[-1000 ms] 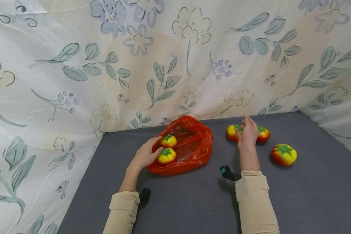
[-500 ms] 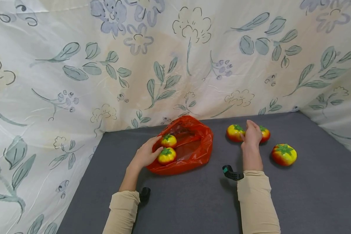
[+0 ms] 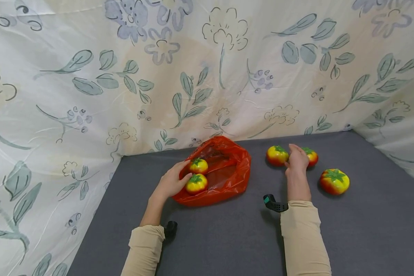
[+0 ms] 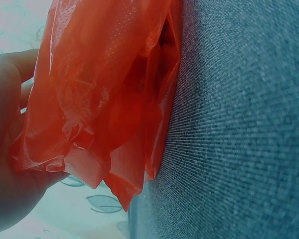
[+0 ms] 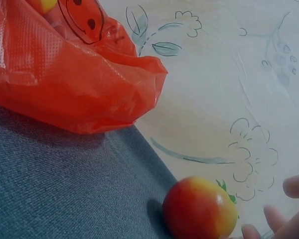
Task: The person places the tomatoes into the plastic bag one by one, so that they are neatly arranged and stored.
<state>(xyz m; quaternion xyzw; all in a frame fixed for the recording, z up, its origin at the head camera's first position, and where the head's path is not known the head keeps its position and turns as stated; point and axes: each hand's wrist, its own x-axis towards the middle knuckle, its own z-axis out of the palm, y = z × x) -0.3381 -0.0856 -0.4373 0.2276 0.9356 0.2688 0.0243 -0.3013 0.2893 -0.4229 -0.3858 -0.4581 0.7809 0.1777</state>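
A red plastic bag (image 3: 227, 193) lies with its mouth open on the dark grey cloth. My left hand (image 3: 172, 182) grips its left edge; in the left wrist view, folds of film hide part of the fingers. Two red-yellow tomatoes with green leafy tops, an upper one (image 3: 198, 166) and a lower one (image 3: 196, 184), sit inside the bag beside that hand. My right hand (image 3: 298, 163) is between a left tomato (image 3: 276, 156) and a right tomato (image 3: 312, 158), partly covering the latter. Its loosely bent fingers (image 5: 296, 186) show close beside a tomato (image 5: 198, 209) in the right wrist view.
Another tomato (image 3: 334, 181) lies right of my right hand. The dark grey cloth (image 3: 224, 241) covers the table. A flower-patterned curtain (image 3: 193, 76) hangs along the back and sides. Each wrist wears a black band, such as the right band (image 3: 275, 204).
My right hand has moved slightly right and nearer to me, uncovering more of the left tomato. My left hand and the bag stay in place.
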